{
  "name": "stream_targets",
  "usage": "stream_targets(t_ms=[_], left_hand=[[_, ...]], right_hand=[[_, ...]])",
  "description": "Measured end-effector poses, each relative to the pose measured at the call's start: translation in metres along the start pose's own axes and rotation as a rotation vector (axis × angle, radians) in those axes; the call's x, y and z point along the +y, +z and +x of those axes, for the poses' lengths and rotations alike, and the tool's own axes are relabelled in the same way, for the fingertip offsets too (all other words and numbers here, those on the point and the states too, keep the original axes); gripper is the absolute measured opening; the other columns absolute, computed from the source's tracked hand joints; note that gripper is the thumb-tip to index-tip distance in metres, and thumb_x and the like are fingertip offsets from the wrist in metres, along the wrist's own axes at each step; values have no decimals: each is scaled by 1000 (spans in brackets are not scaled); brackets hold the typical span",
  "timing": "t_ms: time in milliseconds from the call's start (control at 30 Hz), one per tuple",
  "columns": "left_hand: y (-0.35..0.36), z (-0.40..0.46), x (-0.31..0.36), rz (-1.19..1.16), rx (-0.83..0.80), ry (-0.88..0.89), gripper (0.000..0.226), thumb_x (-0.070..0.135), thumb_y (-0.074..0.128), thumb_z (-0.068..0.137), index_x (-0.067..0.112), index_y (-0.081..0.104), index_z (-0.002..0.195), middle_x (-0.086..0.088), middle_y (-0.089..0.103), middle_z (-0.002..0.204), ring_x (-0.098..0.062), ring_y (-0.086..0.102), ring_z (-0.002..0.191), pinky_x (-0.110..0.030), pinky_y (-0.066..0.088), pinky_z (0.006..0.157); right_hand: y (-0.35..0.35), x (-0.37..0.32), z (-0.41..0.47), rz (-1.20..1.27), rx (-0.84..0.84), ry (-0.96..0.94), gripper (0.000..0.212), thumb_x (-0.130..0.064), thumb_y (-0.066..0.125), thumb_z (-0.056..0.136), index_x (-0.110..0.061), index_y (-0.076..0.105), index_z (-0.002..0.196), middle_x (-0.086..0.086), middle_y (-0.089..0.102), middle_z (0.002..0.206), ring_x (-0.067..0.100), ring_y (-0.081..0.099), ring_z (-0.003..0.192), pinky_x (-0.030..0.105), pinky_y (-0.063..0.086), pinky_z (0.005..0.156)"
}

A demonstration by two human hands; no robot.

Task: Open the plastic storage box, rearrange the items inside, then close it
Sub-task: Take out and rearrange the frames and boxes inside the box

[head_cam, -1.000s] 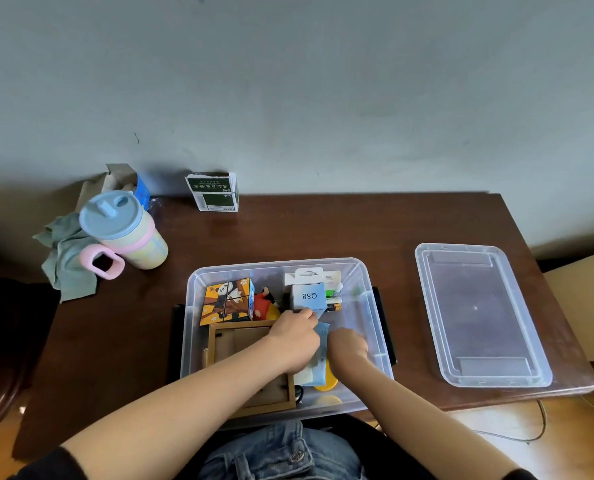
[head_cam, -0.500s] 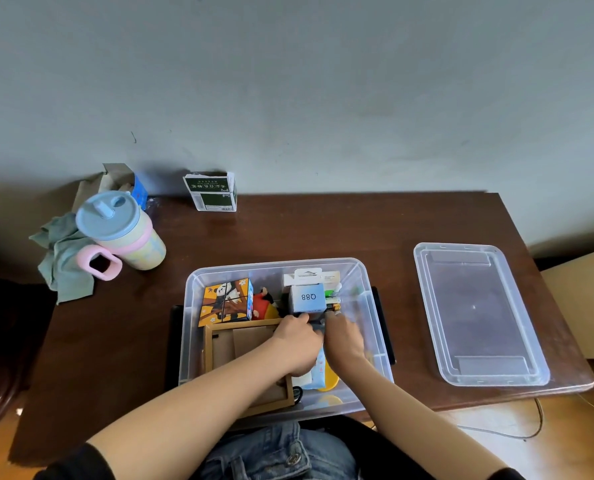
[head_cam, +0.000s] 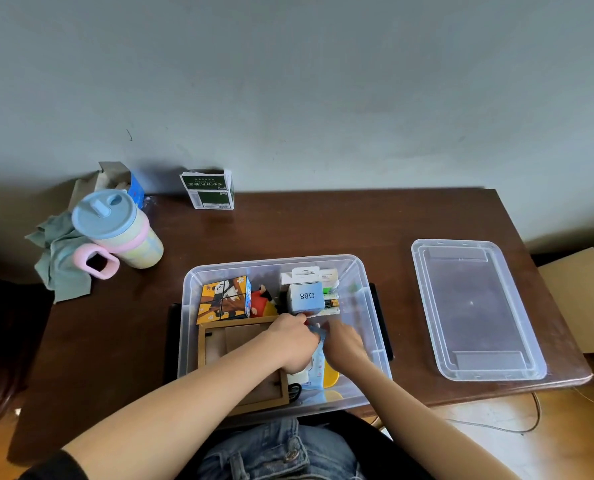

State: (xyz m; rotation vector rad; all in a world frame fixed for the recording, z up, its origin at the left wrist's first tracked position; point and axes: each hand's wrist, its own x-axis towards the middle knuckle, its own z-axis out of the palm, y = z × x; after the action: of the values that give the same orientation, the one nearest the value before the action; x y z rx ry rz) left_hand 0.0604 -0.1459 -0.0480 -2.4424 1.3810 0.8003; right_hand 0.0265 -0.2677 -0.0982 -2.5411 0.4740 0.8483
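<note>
The clear plastic storage box [head_cam: 365, 285] stands open at the table's near edge. Its lid [head_cam: 475, 308] lies flat to the right. Inside are a panda-print cube box [head_cam: 224, 299], a red toy figure [head_cam: 261, 301], a small box marked Q88 [head_cam: 306, 296], batteries [head_cam: 331, 302], a wooden frame [head_cam: 243, 344] and a light blue packet [head_cam: 316, 367] over something yellow. My left hand [head_cam: 294, 341] and my right hand [head_cam: 344, 342] are both inside the box, side by side, and grip the top of the blue packet. The fingertips are hidden.
A pastel cup with a blue lid and pink handle [head_cam: 119, 233] sits at the far left beside a green cloth [head_cam: 60, 258]. A green and white carton [head_cam: 208, 190] stands against the wall. Cardboard [head_cam: 579, 299] lies off the table's right edge.
My right hand moved up from the packet's lower part to beside the left hand. Both now meet at the packet's top, just below the Q88 box.
</note>
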Motion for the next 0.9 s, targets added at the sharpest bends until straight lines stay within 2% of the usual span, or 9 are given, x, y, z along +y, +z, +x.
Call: stream_targets(t_ms=[100, 200, 267, 400, 500, 633, 700, 833, 900], left_hand=[[2, -2, 0, -15, 18, -17, 29, 29, 43, 99, 9, 53, 117, -8, 60, 115, -26, 45, 109, -35, 39, 72], [2, -2, 2, -38, 19, -86, 33, 26, 45, 97, 8, 51, 124, -13, 49, 127, -28, 44, 117, -38, 43, 83], [2, 1, 4, -27, -13, -132, 34, 26, 44, 98, 9, 52, 126, -14, 47, 130, -29, 46, 119, -36, 42, 84], [4, 7, 3, 39, -63, -153, 30, 24, 41, 98, 12, 57, 120, -10, 56, 124, -27, 53, 114, -32, 38, 76], [4, 6, -2, 23, -29, -130, 28, 18, 44, 97, 11, 58, 120, -9, 56, 122, -28, 55, 113, -33, 38, 73], [1, -4, -8, -133, 98, -139, 26, 12, 52, 91, 12, 49, 117, -10, 62, 112, -30, 60, 103, -34, 36, 65], [0, -9, -10, -183, 107, -159, 30, 9, 54, 88, 12, 45, 117, -11, 63, 105, -32, 61, 95, -34, 35, 60], [-2, -12, -13, -114, 10, -134, 26, 1, 49, 86, 9, 61, 108, -10, 63, 102, -29, 56, 100, -34, 33, 63], [-5, -14, -15, -132, -14, -113, 36, 1, 48, 87, 14, 64, 116, -9, 63, 106, -29, 52, 104, -33, 31, 65]], right_hand=[[2, -3, 2, -31, 15, 26, 23, -8, 39, 94, -9, 56, 109, 11, 64, 107, 30, 62, 96, 29, 40, 62], [-1, -10, 6, -80, 36, 60, 18, -10, 44, 96, -7, 56, 108, 11, 64, 112, 30, 61, 103, 29, 41, 65], [-4, -14, 9, -83, 48, 68, 20, -7, 43, 95, -7, 59, 107, 11, 64, 113, 29, 61, 104, 29, 42, 67], [-4, -14, 9, -62, 82, 75, 23, -2, 41, 92, -8, 60, 104, 10, 66, 109, 30, 62, 102, 29, 41, 67], [-4, -13, 10, -64, 37, 105, 24, 2, 44, 88, -7, 60, 104, 11, 67, 106, 29, 63, 100, 31, 44, 67], [-5, -13, 14, -73, -8, 115, 27, 5, 52, 84, -8, 63, 105, 10, 69, 104, 28, 65, 98, 31, 45, 65], [-2, -13, 15, -66, -6, 111, 26, 2, 51, 86, -9, 62, 107, 9, 68, 105, 27, 64, 99, 30, 46, 65], [-1, -13, 14, -91, 44, 83, 15, -4, 49, 89, -8, 62, 96, 9, 68, 99, 27, 64, 90, 30, 46, 62], [-2, -12, 15, -88, 66, 43, 18, -7, 51, 89, -10, 64, 101, 8, 69, 101, 27, 65, 91, 32, 51, 67]])
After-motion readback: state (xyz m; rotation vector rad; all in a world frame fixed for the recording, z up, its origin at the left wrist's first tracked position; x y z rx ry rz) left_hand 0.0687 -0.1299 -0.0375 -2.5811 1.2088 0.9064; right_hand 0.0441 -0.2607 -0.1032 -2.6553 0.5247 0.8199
